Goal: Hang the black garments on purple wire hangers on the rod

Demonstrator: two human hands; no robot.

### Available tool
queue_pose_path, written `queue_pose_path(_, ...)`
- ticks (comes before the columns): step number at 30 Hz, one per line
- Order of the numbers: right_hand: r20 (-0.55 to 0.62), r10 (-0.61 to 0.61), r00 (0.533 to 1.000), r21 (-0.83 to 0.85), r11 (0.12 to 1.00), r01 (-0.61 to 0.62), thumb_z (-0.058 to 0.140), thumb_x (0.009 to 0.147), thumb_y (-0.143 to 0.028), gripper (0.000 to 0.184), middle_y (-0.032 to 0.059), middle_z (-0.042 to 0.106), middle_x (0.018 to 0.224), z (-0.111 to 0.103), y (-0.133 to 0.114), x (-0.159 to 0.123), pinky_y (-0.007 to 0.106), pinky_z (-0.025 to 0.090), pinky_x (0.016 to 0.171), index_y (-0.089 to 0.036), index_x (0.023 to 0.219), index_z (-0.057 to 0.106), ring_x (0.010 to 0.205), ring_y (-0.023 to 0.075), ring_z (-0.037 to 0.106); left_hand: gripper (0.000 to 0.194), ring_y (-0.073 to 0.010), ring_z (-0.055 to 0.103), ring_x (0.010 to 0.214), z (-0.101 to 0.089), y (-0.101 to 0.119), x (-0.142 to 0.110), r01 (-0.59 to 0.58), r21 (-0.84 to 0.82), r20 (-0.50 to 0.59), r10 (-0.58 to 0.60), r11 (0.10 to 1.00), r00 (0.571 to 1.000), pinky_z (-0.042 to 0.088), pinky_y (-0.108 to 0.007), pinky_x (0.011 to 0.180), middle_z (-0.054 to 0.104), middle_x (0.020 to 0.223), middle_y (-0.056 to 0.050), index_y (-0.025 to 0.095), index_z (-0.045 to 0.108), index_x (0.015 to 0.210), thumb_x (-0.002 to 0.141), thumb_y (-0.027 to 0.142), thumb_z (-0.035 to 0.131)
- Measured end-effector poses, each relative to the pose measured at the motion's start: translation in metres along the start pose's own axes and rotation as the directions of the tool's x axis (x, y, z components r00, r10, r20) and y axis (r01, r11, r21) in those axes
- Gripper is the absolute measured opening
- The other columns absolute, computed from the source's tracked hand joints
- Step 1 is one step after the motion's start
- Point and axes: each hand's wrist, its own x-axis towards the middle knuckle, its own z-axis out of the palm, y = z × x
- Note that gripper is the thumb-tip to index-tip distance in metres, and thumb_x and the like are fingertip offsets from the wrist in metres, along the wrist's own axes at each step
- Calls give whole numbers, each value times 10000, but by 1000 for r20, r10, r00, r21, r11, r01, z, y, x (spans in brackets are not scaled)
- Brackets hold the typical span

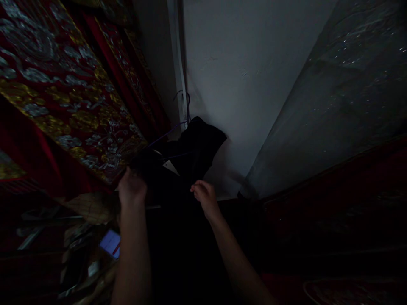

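Observation:
A large piece of black cloth [178,190] hangs in front of me, its outline mostly lost in the dark. My left hand [132,186] is closed at its left side, with the fingertips turned away and hard to see. Farther right, my right hand [205,195] is closed in a pinch at the cloth's right edge. Between the hands and a little above them, a small pale tag [171,167] lies against the black. Thin purple cord [165,134] runs from the cloth's upper part to a narrow pale pole [182,84].
Red fabric with gold and silver embroidery [79,97] hangs at the left. Behind the cloth is a pale wall [241,72], with a glossy translucent sheet [333,97] on the right. At lower left, a lit phone-like screen [110,243] lies among cluttered items.

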Motion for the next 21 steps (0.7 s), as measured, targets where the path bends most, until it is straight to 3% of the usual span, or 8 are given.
queue_pose_path(2,-11,19,1000,58,998,-19,612,665,-375,224,-57,442,479,-4,0,-12,221,184,428,-193,549,549,421,62,287,221,-136,589,634,-19,-28,-14,210,-25,-54,-211,977,976,487,-276,695,570,617,23,197,558,671,825,330,643)
queue_pose_path(4,-39,23,999,91,996,-19,613,681,-380,228,-75,397,458,-11,-3,-16,220,169,423,-194,568,545,404,57,263,198,-134,608,656,-28,-54,-34,306,7,-59,-306,952,950,491,-282,707,614,671,22,197,594,711,787,361,676)
queue_pose_path(6,-84,1,996,86,996,6,615,694,-379,226,-85,363,447,-21,-5,-16,218,169,426,-195,584,546,403,59,263,225,-133,614,684,-27,-71,-51,309,148,33,-317,940,948,485,-275,720,647,723,18,189,637,747,723,386,741)
queue_pose_path(9,-177,-41,983,37,998,49,613,702,-393,229,-71,410,481,-38,-4,-10,218,201,436,-195,604,552,427,69,304,291,-126,597,712,-18,-78,-66,241,307,177,-304,921,936,456,-235,709,654,745,15,164,682,744,641,391,832)
queue_pose_path(13,-216,-63,974,-168,985,27,628,724,-464,280,-19,541,572,-51,7,-7,248,373,528,-196,647,613,543,129,484,333,-125,607,750,0,-67,-79,219,160,236,-252,963,938,466,-220,728,659,778,10,182,700,771,646,454,847)
queue_pose_path(16,-80,-71,994,-262,964,47,638,784,-511,324,56,704,849,-45,8,-15,336,500,788,-198,851,690,851,224,649,318,-150,635,827,15,-61,-95,166,136,297,-200,977,934,489,-243,782,690,867,-14,193,707,798,686,464,831)
queue_pose_path(19,189,-117,975,-228,960,159,669,824,-423,417,73,670,1247,-29,3,-26,386,440,1037,-237,1196,632,1183,249,603,243,-170,641,881,27,-59,-109,-4,264,379,-100,965,920,494,-273,843,695,899,-28,197,718,837,779,428,769)
queue_pose_path(21,305,-160,939,-207,951,229,664,818,-320,467,56,633,1317,-19,0,-30,378,410,1082,-247,1273,589,1227,237,579,206,-187,639,939,32,-58,-114,-157,316,438,3,936,899,489,-298,895,684,937,-42,199,718,847,827,404,726)
